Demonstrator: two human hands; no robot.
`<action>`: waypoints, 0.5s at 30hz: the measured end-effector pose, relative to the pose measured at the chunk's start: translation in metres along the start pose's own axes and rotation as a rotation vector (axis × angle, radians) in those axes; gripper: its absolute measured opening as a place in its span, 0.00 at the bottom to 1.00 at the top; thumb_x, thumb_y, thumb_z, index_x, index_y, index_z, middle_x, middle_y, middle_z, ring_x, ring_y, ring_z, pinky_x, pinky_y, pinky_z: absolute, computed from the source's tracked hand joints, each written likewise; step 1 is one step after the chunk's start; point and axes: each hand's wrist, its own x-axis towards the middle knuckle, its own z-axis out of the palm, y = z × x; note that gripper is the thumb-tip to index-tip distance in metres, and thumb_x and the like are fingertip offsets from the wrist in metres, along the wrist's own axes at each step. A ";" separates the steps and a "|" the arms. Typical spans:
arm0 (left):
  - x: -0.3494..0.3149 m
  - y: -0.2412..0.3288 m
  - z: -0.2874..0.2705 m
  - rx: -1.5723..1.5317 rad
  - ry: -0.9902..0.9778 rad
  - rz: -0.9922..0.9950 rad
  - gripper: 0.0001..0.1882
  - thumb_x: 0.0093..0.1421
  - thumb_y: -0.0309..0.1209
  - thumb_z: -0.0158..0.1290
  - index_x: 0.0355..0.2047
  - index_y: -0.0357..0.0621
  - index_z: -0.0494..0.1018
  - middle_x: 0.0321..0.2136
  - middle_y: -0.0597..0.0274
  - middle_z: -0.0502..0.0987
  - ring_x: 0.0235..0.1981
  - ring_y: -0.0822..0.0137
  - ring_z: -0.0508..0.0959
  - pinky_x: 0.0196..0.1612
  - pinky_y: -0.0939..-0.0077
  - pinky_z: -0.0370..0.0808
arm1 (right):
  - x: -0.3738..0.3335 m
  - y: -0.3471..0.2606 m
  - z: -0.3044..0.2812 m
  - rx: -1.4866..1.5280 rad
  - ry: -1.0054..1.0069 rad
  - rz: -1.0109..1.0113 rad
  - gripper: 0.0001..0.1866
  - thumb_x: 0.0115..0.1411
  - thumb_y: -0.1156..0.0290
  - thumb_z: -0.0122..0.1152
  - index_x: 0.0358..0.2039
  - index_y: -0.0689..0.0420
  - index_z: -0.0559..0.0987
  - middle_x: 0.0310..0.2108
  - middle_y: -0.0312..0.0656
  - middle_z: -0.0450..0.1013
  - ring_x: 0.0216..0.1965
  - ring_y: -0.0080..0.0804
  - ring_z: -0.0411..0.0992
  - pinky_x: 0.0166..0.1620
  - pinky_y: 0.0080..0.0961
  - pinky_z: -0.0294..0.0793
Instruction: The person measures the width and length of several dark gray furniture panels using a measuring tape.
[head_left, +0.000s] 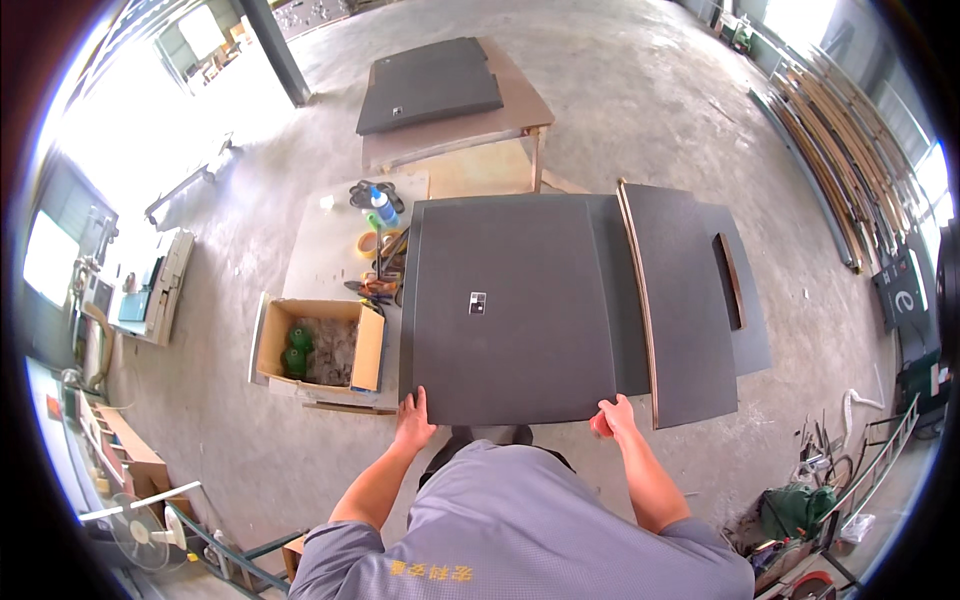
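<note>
The labelled dark panel (pixel 520 360) lies flat over another dark sheet (pixel 625 300) on the table (pixel 310 235). The fingers of the left hand (pixel 412 424) grip its near-left corner and those of the right hand (pixel 617 415) its near-right, so handling looks unfinished. Rightward, a brown-edged board (pixel 690 310) sits untouched; leftward, a carton (pixel 370 350) and pliers (pixel 378 287); beyond, a similar panel (pixel 430 90) lies unattended.

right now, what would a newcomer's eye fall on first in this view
Probably the large dark panel in the middle, with the left hand and right hand at its near corners. Left of it sits an open cardboard box holding green objects. Farther off, another dark panel lies on a brown board.
</note>
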 end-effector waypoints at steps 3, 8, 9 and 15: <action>-0.005 0.000 0.002 -0.013 0.001 -0.008 0.57 0.49 0.33 0.68 0.72 0.40 0.43 0.63 0.36 0.58 0.62 0.40 0.62 0.67 0.52 0.60 | 0.006 0.013 0.000 -0.005 -0.019 -0.009 0.35 0.55 0.69 0.63 0.60 0.75 0.65 0.47 0.52 0.75 0.45 0.34 0.75 0.47 0.31 0.75; -0.004 0.001 -0.005 0.009 0.005 0.021 0.57 0.48 0.33 0.69 0.71 0.39 0.44 0.62 0.36 0.59 0.62 0.40 0.63 0.66 0.54 0.63 | 0.017 0.024 0.007 0.079 0.031 -0.029 0.27 0.55 0.70 0.62 0.53 0.72 0.71 0.39 0.47 0.76 0.38 0.29 0.74 0.42 0.30 0.75; -0.003 0.002 -0.008 0.009 0.001 0.027 0.57 0.48 0.33 0.69 0.71 0.39 0.44 0.62 0.37 0.59 0.61 0.40 0.63 0.65 0.54 0.63 | 0.014 0.022 0.009 0.070 0.065 -0.032 0.26 0.55 0.70 0.62 0.52 0.71 0.72 0.39 0.46 0.76 0.37 0.29 0.74 0.41 0.30 0.75; -0.004 0.001 -0.007 -0.026 0.012 0.007 0.56 0.48 0.33 0.68 0.71 0.39 0.45 0.61 0.38 0.60 0.60 0.41 0.65 0.64 0.56 0.64 | -0.016 -0.007 0.006 0.051 0.037 -0.053 0.20 0.55 0.70 0.61 0.47 0.67 0.76 0.37 0.43 0.76 0.37 0.28 0.74 0.41 0.30 0.75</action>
